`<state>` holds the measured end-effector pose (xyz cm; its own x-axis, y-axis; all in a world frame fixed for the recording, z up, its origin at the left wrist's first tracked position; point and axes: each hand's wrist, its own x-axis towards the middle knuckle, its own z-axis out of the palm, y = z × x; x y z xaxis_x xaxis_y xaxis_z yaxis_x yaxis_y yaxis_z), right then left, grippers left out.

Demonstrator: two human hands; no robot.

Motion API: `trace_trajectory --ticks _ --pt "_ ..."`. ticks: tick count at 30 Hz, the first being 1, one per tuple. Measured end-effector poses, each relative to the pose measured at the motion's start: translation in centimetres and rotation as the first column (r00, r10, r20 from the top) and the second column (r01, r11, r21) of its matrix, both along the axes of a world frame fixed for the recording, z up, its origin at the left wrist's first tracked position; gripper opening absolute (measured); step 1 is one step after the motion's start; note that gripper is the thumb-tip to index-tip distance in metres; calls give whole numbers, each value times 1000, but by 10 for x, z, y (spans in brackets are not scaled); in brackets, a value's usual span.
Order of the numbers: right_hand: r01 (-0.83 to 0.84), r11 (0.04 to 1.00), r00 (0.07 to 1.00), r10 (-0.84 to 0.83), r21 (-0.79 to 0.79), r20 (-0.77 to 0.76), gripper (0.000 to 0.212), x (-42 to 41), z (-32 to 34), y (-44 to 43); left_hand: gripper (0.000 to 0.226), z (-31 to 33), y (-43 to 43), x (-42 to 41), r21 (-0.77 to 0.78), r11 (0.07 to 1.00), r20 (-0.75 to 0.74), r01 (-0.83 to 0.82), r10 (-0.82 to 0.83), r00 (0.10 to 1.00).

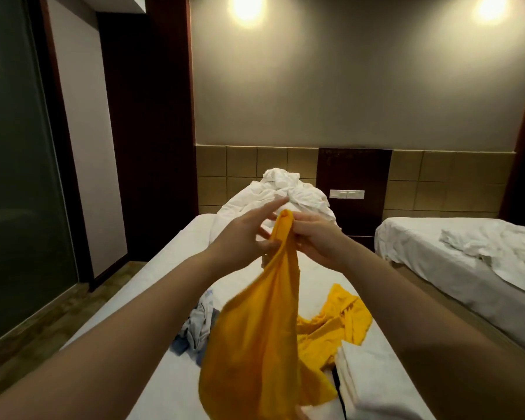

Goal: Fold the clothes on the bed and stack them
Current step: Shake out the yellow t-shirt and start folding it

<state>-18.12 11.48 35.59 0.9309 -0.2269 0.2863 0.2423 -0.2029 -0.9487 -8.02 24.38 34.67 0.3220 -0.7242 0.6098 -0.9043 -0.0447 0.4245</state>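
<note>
A yellow garment [255,338] hangs in the air above the white bed [170,262], its lower part trailing onto the sheet at the right. My right hand [315,234] pinches its top edge. My left hand [243,234] touches the same edge from the left; its thumb meets the cloth while its forefinger points straight out. A crumpled blue-and-white garment [199,325] lies on the bed below my left forearm. A folded white cloth [367,380] sits at the bed's near right.
A heap of white bedding [281,195] lies at the bed's head. A second bed [467,262] with rumpled sheets stands to the right across a narrow gap. A dark glass wall [15,177] and floor run along the left.
</note>
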Motion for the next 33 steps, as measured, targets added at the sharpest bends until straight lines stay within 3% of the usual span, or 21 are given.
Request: trace_trajectory --ticks 2,5,9,13,17,22,27,30,33 --pt "-1 1000 1000 1 22 0 16 2 0 -2 62 4 -4 -4 -2 1000 68 28 -27 997" --pt "-21 998 1000 21 66 -2 17 3 0 -4 31 7 -10 -5 -14 1000 117 -2 4 993" --pt "110 990 992 -115 -82 -49 12 6 -10 -7 5 3 -18 -2 -17 993 133 -118 119 984" --pt "327 940 944 -320 -99 82 14 -4 -26 4 19 13 -21 5 -66 958 103 -277 283 954" --pt "217 919 937 -291 -328 -195 24 -3 -50 28 17 39 -24 5 -67 946 91 -318 323 942" --pt "315 849 866 -440 -425 -238 22 1 -44 17 12 90 -11 8 -201 903 36 -380 394 918" --pt "528 794 837 -547 -301 25 32 -11 -19 -9 17 122 27 24 -159 877 21 -453 462 887" --pt "616 761 788 -601 -206 136 35 -18 6 -22 21 127 44 27 -98 881 -140 -463 449 883" --pt "473 841 880 -467 -264 89 30 -33 35 -23 32 128 64 36 -54 905 -461 -421 352 815"
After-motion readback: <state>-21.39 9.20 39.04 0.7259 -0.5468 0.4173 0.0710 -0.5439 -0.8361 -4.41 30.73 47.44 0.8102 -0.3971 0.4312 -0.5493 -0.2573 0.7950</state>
